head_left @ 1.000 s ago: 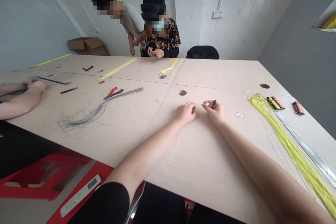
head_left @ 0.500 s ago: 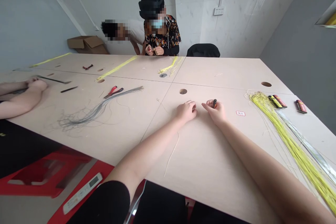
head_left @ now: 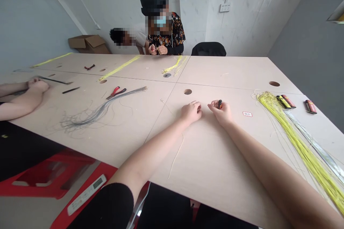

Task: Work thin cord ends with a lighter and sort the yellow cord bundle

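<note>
My left hand rests on the table with its fingers curled together; what they pinch is too small to make out. A thin pale thread lies just left of it, toward the table seam. Across a narrow gap, my right hand is closed around a black-ended tool with a bit of orange, its end sticking up from the fist. The tool's working end is hidden. A pale yellow cord lies by my left forearm.
Right of me lie a yellow wire bundle, a silvery strip and battery-like cylinders. Leftward are grey wires and red-handled pliers. A co-worker's hands rest at left; two people are across the table.
Both my hands stay nearly in place, still closed. The view has tilted slightly. The bent-over person across the table has leaned lower and to the right.
</note>
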The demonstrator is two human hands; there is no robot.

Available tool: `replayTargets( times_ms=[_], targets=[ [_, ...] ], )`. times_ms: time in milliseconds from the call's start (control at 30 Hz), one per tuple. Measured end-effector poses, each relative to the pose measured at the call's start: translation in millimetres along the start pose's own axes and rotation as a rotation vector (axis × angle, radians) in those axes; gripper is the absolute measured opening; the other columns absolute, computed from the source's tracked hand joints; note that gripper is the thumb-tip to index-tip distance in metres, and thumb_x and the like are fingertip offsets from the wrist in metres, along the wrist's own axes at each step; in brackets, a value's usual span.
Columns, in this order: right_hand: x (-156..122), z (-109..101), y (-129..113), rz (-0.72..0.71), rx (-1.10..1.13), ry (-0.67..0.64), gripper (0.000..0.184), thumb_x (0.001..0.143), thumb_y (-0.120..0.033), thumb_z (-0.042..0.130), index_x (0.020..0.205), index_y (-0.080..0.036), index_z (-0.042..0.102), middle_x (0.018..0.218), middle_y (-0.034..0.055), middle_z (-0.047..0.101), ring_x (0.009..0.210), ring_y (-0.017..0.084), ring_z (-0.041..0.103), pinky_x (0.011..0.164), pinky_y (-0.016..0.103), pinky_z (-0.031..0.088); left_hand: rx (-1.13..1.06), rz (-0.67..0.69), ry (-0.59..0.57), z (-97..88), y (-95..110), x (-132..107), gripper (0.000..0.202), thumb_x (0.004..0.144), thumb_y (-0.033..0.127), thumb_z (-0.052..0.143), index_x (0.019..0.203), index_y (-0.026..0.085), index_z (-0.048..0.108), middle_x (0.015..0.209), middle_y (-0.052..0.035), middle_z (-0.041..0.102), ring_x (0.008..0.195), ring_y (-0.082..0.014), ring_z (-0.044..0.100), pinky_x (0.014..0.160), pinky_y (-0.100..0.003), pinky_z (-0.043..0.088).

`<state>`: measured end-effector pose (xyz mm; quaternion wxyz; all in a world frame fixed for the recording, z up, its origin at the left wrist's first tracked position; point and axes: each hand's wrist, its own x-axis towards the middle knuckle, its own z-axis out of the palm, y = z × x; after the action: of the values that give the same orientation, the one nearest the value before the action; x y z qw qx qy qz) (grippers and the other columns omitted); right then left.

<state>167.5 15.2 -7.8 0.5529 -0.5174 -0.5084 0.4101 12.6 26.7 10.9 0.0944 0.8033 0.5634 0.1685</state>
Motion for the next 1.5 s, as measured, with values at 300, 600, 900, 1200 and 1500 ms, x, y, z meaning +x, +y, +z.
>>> replayTargets(
  times_ms=[300, 600, 900, 1200, 1500],
  targets=[
    [1.4, -0.3, 2.2, -0.002, -0.026, 0.019, 0.022, 0.067, -0.037, 0.067, 0.075, -0.018, 0.060, 0.052, -0.0078, 0.029, 0.049, 0.008, 0.026, 0.049, 0.025, 0.021, -0.002, -0.005, -0.021, -2.9, 1.7, -1.1, 0.012, 0.081, 0.020, 0.053, 0.088, 0.023, 0.062, 0.102, -0.0012, 0.068, 0.085, -0.0165, 0.064, 0.065, -0.028, 0.043],
    [-2.6, 0.4, -6.0, -0.004, -0.033, -0.008, 0.025, 0.064, -0.039, 0.069, 0.066, -0.019, 0.053, 0.052, -0.0072, 0.031, 0.050, 0.008, 0.026, 0.049, 0.026, 0.022, 0.049, 0.021, -0.035, -2.1, 0.9, -2.0, 0.014, 0.082, 0.023, 0.051, 0.091, 0.023, 0.062, 0.101, -0.0024, 0.067, 0.085, -0.0177, 0.064, 0.068, -0.029, 0.045],
    [-3.9, -0.7, -7.6, -0.018, -0.024, -0.005, 0.024, 0.065, -0.037, 0.070, 0.072, -0.019, 0.057, 0.052, -0.0081, 0.028, 0.050, 0.008, 0.026, 0.050, 0.026, 0.023, 0.227, 0.070, -0.104, -12.1, 8.7, -3.9, 0.020, 0.082, 0.022, 0.047, 0.094, 0.022, 0.063, 0.100, -0.0052, 0.068, 0.088, -0.0219, 0.065, 0.074, -0.032, 0.047],
    [-2.8, 1.2, -7.0, -0.012, -0.029, 0.009, 0.024, 0.064, -0.038, 0.069, 0.069, -0.019, 0.055, 0.052, -0.0080, 0.028, 0.050, 0.008, 0.025, 0.050, 0.026, 0.023, 0.339, 0.023, -0.223, -30.7, 22.1, -4.7, 0.024, 0.082, 0.025, 0.048, 0.096, 0.020, 0.066, 0.097, -0.0094, 0.070, 0.092, -0.0252, 0.067, 0.081, -0.037, 0.047],
    [-1.4, 0.8, -4.7, 0.001, -0.023, 0.006, 0.036, 0.063, -0.045, 0.074, 0.064, -0.021, 0.047, 0.053, -0.0074, 0.031, 0.049, 0.008, 0.026, 0.049, 0.026, 0.023, 0.323, -0.075, -0.448, -57.4, 22.7, -0.5, 0.025, 0.079, 0.038, 0.054, 0.095, 0.024, 0.066, 0.103, -0.0058, 0.070, 0.094, -0.0229, 0.064, 0.081, -0.032, 0.046]
  ],
)
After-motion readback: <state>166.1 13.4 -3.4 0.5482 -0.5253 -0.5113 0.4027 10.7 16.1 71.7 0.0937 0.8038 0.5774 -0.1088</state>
